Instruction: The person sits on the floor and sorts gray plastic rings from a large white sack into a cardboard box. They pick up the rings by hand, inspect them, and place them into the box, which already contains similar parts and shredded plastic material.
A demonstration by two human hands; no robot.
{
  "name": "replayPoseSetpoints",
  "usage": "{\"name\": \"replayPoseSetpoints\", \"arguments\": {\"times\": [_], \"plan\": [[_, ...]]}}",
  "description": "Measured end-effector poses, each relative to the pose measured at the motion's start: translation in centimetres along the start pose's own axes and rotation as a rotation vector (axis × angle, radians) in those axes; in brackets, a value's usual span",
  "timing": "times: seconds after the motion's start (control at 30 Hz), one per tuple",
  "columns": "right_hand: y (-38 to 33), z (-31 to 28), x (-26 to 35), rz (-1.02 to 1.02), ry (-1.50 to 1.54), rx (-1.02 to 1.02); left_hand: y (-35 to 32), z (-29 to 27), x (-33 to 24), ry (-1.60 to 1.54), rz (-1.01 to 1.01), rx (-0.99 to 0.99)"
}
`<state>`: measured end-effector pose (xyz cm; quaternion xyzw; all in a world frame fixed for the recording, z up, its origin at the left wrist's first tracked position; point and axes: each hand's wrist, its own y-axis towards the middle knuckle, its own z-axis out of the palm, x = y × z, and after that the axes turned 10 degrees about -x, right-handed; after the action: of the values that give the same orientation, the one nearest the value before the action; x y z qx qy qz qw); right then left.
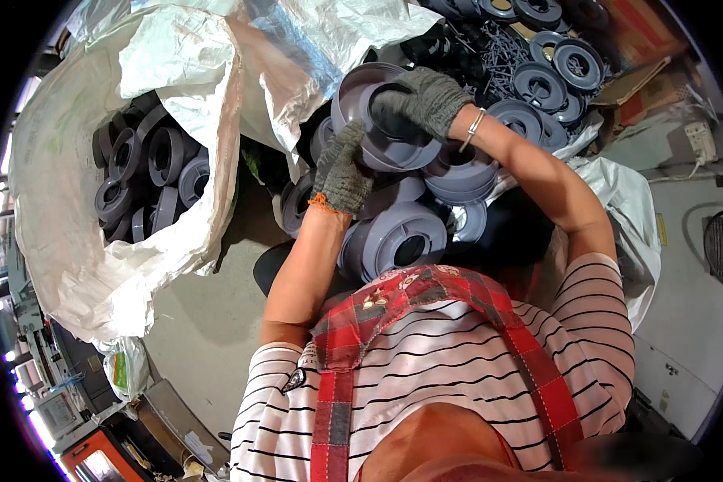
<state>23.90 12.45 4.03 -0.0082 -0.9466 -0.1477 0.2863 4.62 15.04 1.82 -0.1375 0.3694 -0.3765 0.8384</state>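
Both hands wear dark grey knitted gloves and meet at a large grey round plastic part (pixel 352 95) with a wide rim and a dark central opening. My left hand (pixel 343 167) is closed on its near left edge, thumb upward. From the right, my right hand (pixel 426 100) bends over the part, fingers curled into the opening; their tips are hidden and slightly blurred. More grey round plastic parts (pixel 406 237) lie piled beneath and in front of my hands, several with ringed faces and a centre hole. Another stacked part (pixel 460 178) sits below my right wrist.
A big open white woven sack (pixel 56 201) at left holds several similar dark grey rings (pixel 166 155). Far right are loose grey rings (pixel 578 64), a heap of thin grey pieces (pixel 502 64) and a cardboard box (pixel 639 88). White sacking (pixel 618 189) lies beside my right arm.
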Motion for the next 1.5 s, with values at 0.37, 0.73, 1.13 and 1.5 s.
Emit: {"name": "replayPoseSetpoints", "arguments": {"times": [0.37,0.73,1.13,1.5], "plan": [[-4.9,-4.5,7.8,-0.334,-0.211,0.253,-5.5,-1.1,-1.6,0.391,0.083,0.135],[-7.2,-3.4,7.5,-0.603,-0.195,0.102,-8.2,-1.2,-1.5,0.301,-0.016,0.224],[-8.1,-3.3,9.8,-0.237,-0.012,0.083,-10.2,-1.7,-0.5,0.310,0.104,0.184],[-7.9,-3.9,11.1,-0.326,-0.056,0.074,-11.7,-1.0,-0.7,0.254,0.110,0.264]]}}
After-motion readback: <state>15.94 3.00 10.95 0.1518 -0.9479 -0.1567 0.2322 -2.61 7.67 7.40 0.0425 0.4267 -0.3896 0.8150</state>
